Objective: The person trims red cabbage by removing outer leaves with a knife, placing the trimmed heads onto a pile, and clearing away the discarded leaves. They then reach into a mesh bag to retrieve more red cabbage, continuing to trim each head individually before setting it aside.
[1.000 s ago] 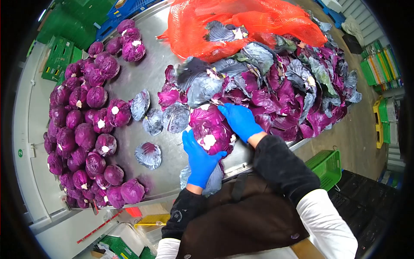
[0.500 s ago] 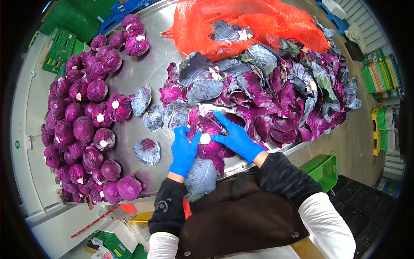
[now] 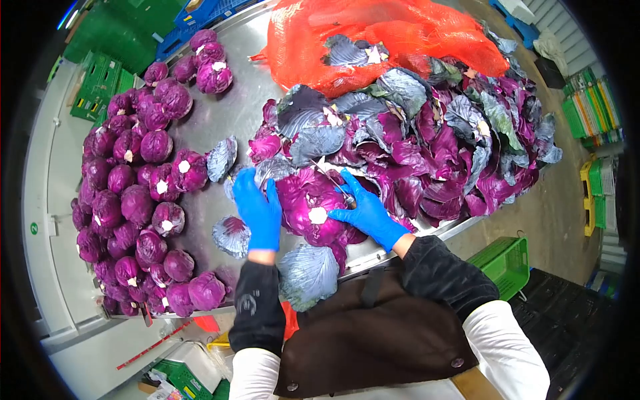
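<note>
A red cabbage [image 3: 310, 200] with a pale cut stem faces up on the metal table in front of me. My left hand [image 3: 259, 208], in a blue glove, is just left of it, thumb and fingers apart, holding nothing. My right hand [image 3: 365, 212], gloved too, is at the cabbage's right side, its thumb near the stem. In its fingers is a small knife [image 3: 331, 179], its thin blade pointing up and left; the handle is mostly hidden. A large bluish outer leaf [image 3: 309, 275] lies below the cabbage at the table's near edge.
Many trimmed red cabbages [image 3: 137, 203] are piled at left. Loose leaves [image 3: 427, 153] heap up at right, beside an orange-red net bag [image 3: 380, 40] at the back. Single leaves [image 3: 231, 236] lie on the metal table [image 3: 250, 73]. A green crate [image 3: 503, 267] stands low at right.
My left hand has come off the cabbage, moving left and up with its fingers opening. The cabbage is more exposed. My right hand stays nearly in place with the knife.
</note>
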Tool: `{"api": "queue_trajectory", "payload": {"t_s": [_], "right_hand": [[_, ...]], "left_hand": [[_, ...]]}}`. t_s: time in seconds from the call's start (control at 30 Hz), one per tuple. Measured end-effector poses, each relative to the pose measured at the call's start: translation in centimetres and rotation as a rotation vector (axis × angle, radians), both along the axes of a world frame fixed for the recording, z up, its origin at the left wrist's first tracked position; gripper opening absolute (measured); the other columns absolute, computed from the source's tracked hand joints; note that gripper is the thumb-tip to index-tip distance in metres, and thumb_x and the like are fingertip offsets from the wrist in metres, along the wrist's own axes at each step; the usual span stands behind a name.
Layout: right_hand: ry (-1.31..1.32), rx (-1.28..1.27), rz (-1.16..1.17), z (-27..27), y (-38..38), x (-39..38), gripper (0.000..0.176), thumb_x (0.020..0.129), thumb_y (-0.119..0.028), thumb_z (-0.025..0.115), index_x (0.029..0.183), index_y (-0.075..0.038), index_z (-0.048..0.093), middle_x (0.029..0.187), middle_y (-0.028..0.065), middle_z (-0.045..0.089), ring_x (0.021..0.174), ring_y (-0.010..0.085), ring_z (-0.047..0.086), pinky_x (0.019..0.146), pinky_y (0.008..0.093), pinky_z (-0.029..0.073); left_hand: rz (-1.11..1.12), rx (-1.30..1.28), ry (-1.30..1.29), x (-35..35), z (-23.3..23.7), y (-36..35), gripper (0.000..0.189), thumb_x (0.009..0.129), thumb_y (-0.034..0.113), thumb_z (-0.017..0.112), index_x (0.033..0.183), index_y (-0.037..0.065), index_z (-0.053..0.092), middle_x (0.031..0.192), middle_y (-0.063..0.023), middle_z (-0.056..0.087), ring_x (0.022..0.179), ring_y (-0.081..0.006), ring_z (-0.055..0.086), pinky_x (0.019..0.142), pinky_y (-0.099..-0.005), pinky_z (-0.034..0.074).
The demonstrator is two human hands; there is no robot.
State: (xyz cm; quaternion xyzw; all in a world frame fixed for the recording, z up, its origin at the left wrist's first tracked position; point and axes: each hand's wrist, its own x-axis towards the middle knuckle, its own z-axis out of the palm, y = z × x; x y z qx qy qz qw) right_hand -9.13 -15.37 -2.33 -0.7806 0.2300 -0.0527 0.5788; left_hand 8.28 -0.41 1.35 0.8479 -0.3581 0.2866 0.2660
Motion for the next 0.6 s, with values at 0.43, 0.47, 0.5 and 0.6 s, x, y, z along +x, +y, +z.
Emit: {"api": "queue_trajectory", "payload": {"t_s": [0.43, 0.47, 0.5, 0.6], "right_hand": [[0.121, -0.136, -0.022, -1.9, -2.2, -1.0, 0.051, 0.077, -0.012, 0.061, 0.126, -0.020, 0.054, 0.099, 0.0163, 0.065, 0.087, 0.0331, 0.063, 0.077, 0.0399, 0.050], [0.117, -0.136, -0.019, -1.8, -2.1, -1.1, 0.051, 0.077, -0.012, 0.061, 0.126, -0.020, 0.054, 0.099, 0.0163, 0.065, 0.087, 0.0331, 0.063, 0.077, 0.0399, 0.050], [0.141, -0.145, -0.046, -1.1, -2.0, -1.3, 0.050, 0.077, -0.012, 0.061, 0.125, -0.020, 0.055, 0.099, 0.0163, 0.065, 0.087, 0.0339, 0.063, 0.077, 0.0403, 0.050], [0.200, -0.199, -0.015, -0.1, -1.9, -1.1, 0.057, 0.077, -0.017, 0.063, 0.132, -0.020, 0.048, 0.100, 0.0160, 0.065, 0.088, 0.0355, 0.063, 0.078, 0.0417, 0.050]], "left_hand": [[-0.151, 0.129, 1.025, -5.7, -0.6, 2.1, 0.083, 0.062, 0.038, 0.083, 0.123, -0.003, 0.045, 0.115, -0.0210, 0.053, 0.109, -0.0341, 0.050, 0.095, -0.0415, 0.040], [-0.148, 0.128, 1.022, -5.9, -0.6, 2.5, 0.083, 0.062, 0.038, 0.083, 0.123, -0.003, 0.045, 0.115, -0.0210, 0.053, 0.109, -0.0341, 0.050, 0.095, -0.0415, 0.040], [-0.156, 0.126, 1.028, -6.5, -0.8, 3.3, 0.083, 0.062, 0.035, 0.083, 0.124, -0.003, 0.044, 0.118, -0.0207, 0.051, 0.110, -0.0333, 0.049, 0.096, -0.0406, 0.040], [-0.222, -0.008, 1.128, -9.7, -1.3, 6.1, 0.088, 0.060, 0.026, 0.085, 0.127, -0.001, 0.035, 0.128, -0.0193, 0.045, 0.116, -0.0305, 0.047, 0.100, -0.0388, 0.038]]}}
